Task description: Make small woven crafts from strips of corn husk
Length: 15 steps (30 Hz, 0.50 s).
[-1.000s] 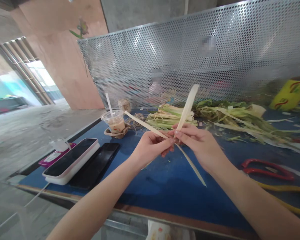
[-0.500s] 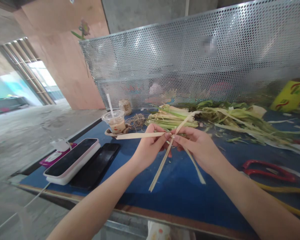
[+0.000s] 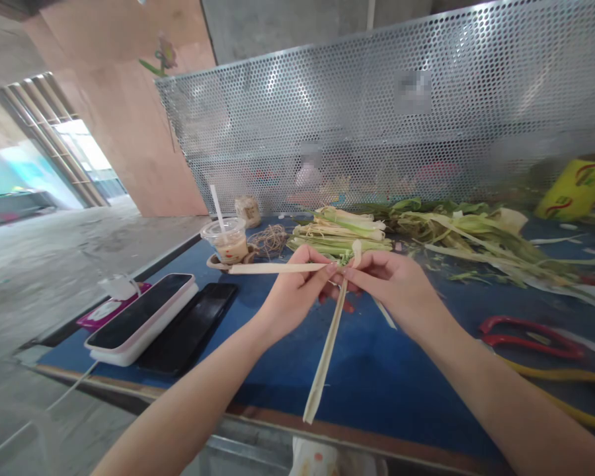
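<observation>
Pale, flat plant-leaf strips (image 3: 323,360) cross between my hands above the blue table. My left hand (image 3: 302,284) pinches them at the crossing, and one strip runs out to the left over its back. From the other side my right hand (image 3: 384,281) grips the same crossing with thumb and fingers. One strip hangs down toward the table's front edge, while a shorter end shows below my right hand. A small green bit sits behind the fingertips. How the strips are joined is hidden by my fingers.
Bundled husk leaves (image 3: 342,231) and loose green leaves (image 3: 456,238) lie behind. At left are a drink cup (image 3: 227,241), twine (image 3: 272,240), a pink-edged phone (image 3: 141,317) and a black phone (image 3: 191,330). Red-handled scissors (image 3: 530,337) lie right, before a perforated metal screen (image 3: 357,119).
The strip that stuck up beyond my hands now reaches less far there, and its near end extends further toward me. The end below my right hand shows shorter. Both hands stay nearly in place.
</observation>
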Tool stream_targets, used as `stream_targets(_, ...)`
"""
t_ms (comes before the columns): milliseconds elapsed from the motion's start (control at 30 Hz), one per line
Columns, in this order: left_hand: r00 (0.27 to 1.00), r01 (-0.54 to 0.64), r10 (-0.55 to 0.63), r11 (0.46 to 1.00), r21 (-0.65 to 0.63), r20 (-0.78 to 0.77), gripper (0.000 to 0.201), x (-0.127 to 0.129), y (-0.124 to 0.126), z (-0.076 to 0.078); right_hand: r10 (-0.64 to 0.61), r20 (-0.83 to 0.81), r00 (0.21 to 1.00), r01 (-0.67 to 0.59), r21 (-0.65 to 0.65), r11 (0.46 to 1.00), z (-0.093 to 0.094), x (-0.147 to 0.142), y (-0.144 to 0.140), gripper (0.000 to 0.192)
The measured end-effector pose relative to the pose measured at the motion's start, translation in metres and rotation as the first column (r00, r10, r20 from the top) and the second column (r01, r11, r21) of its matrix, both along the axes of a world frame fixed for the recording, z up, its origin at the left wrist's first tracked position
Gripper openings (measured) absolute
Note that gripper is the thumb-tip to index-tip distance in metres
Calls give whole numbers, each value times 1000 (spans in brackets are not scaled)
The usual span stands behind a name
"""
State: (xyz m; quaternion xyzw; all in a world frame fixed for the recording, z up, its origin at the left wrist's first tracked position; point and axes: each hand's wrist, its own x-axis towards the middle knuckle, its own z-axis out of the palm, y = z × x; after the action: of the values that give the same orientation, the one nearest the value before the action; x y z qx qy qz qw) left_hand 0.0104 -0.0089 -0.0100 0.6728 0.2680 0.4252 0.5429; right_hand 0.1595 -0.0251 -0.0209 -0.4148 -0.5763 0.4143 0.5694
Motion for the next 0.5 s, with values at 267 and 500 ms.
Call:
stream_targets(267, 998, 63, -60, 989, -134, 22, 42, -1, -2, 1, -24, 106, 994, 20, 33, 999, 1, -4, -5, 10)
stream_targets(500, 990, 137, -126, 966, -218, 63, 36, -3, 1, -5, -27, 158, 987, 14, 83, 996, 5, 3, -4, 15)
